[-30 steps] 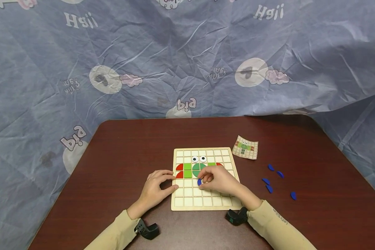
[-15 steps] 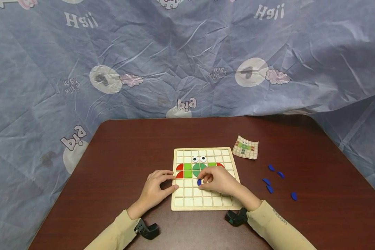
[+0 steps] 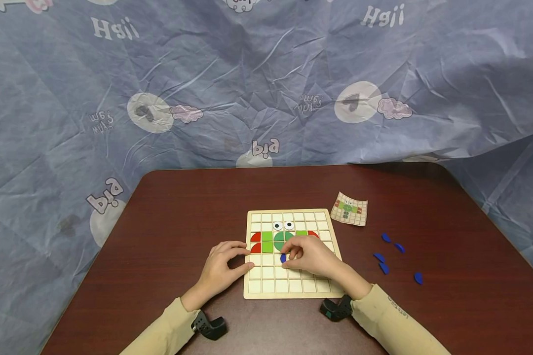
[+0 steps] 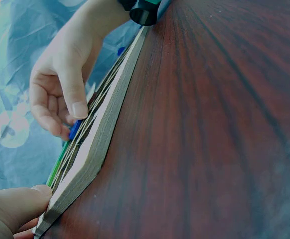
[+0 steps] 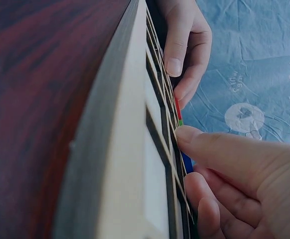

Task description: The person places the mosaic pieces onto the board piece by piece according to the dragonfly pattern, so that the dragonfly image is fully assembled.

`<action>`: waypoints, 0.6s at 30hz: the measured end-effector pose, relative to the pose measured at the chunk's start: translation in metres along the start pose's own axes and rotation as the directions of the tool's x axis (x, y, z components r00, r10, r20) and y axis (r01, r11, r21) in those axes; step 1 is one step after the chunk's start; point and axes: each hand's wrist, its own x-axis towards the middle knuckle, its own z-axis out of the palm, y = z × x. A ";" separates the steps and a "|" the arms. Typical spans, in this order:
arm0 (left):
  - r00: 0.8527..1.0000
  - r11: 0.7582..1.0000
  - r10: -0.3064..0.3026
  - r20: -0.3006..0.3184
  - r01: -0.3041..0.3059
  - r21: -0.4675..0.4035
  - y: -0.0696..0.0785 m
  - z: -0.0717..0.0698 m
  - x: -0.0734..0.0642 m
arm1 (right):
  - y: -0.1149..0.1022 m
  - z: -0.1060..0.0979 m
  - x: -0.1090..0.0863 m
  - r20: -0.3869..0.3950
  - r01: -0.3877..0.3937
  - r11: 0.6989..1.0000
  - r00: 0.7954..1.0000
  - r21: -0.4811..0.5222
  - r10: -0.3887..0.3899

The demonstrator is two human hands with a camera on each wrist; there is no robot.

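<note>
A square wooden grid board (image 3: 293,286) lies on the table. My right hand (image 3: 311,256) is over its middle, pinching a small blue curved-edged piece (image 3: 283,258) between thumb and fingers, low at the grid just below the green circle (image 3: 279,240). The right wrist view shows the blue piece (image 5: 187,162) at the grid lines beside the thumb. My left hand (image 3: 224,264) rests at the board's left edge, thumb and fingers spread and touching it. Red pieces (image 3: 255,248), light green squares (image 3: 267,246) and two round eye pieces (image 3: 288,226) sit in cells; my right hand partly hides the right side.
Several loose blue pieces (image 3: 383,268) lie scattered on the dark wooden table (image 3: 182,207) to the right of the board. A small printed pattern card (image 3: 349,210) lies off the board's upper right corner. A blue-grey patterned cloth (image 3: 231,98) hangs behind the table.
</note>
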 end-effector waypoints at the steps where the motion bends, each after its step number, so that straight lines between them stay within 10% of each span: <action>1: 1.000 1.000 -0.002 0.001 0.002 0.000 0.000 0.000 0.000 | 0.000 0.000 0.000 -0.001 0.001 1.000 1.000 -0.002 -0.001; 18: 1.000 1.000 -0.007 0.006 0.007 0.014 0.000 0.000 0.000 | 0.000 -0.001 0.000 0.004 0.044 0.999 0.999 0.001 -0.044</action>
